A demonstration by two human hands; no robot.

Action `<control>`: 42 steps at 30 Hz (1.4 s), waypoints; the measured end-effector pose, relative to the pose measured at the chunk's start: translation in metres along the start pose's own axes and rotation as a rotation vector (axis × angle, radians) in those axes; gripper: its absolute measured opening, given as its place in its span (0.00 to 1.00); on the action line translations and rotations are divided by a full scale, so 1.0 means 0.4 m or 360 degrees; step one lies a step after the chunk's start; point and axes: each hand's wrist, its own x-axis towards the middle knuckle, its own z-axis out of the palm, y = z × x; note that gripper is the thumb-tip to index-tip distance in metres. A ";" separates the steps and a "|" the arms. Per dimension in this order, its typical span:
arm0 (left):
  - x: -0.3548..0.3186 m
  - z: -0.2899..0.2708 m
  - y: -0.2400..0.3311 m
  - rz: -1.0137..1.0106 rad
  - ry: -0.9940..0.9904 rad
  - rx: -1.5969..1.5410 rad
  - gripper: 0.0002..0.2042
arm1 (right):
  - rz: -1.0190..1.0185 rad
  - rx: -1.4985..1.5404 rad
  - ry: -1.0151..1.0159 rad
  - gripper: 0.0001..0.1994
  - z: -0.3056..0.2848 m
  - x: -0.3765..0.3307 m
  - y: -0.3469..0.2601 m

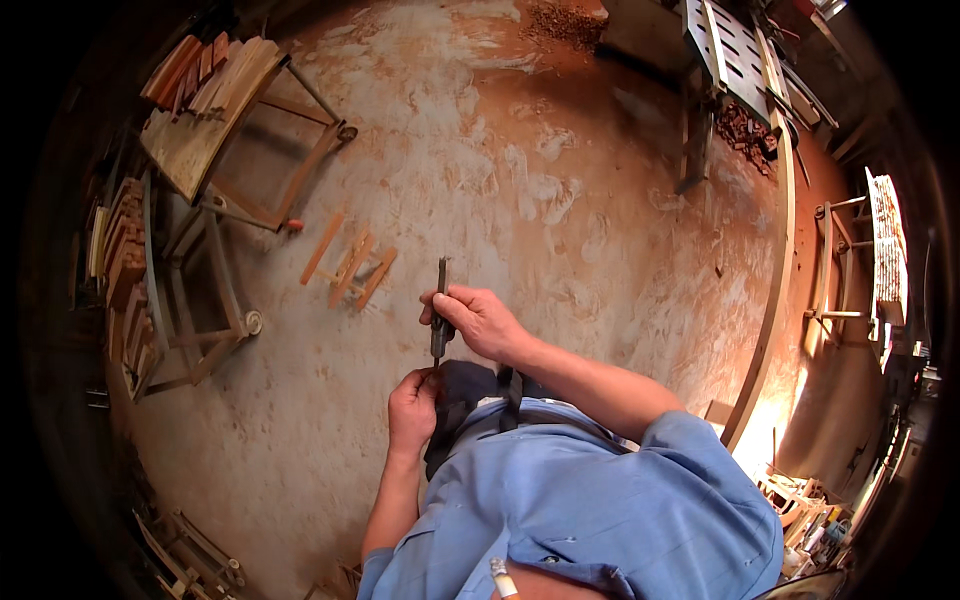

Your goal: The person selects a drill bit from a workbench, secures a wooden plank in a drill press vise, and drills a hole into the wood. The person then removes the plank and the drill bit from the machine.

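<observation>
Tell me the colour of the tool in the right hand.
Dark, nearly black: the slim tool in the right hand, seen in the head view.

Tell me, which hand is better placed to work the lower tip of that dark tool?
Probably the left hand: its fingers sit right at the lower end of the dark tool. The right hand is wrapped round the tool's middle, holding it upright, so it seems busy steadying.

Single view only: head-worn fisheye, left of the pair, looking steeply down past the wearer's blue shirt (600, 500) at the dusty workshop floor (520, 180). Forearms enter from the lower edge, hands close to the lens and near centre. Straight edges bow toward the dark rim. No second view to overlap.
</observation>
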 end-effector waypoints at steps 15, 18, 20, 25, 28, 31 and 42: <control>0.991 -0.079 0.421 0.0036 -0.0521 -0.0291 0.10 | -0.0116 -0.0025 0.0492 0.16 -0.319 0.828 -0.376; 1.169 -0.093 0.504 0.0017 -0.0532 -0.0187 0.11 | -0.0103 0.0080 0.0543 0.15 -0.374 0.988 -0.440; 1.300 -0.099 0.557 -0.0002 -0.0546 -0.0125 0.11 | -0.0103 0.0031 0.0550 0.15 -0.426 1.102 -0.490; 1.624 -0.093 0.680 0.0021 -0.0458 -0.0266 0.09 | -0.0017 -0.0032 0.0509 0.16 -0.569 1.427 -0.597; 1.790 -0.116 0.758 0.0011 -0.0346 -0.0213 0.09 | 0.0108 -0.0079 0.0409 0.13 -0.622 1.631 -0.698; 1.931 -0.154 0.847 -0.0048 -0.0210 -0.0307 0.11 | 0.0175 -0.0155 0.0297 0.14 -0.644 1.832 -0.784; 2.567 -0.369 1.014 -0.0073 0.0162 -0.1196 0.03 | 0.0199 -0.0450 0.0165 0.12 -0.636 2.587 -1.011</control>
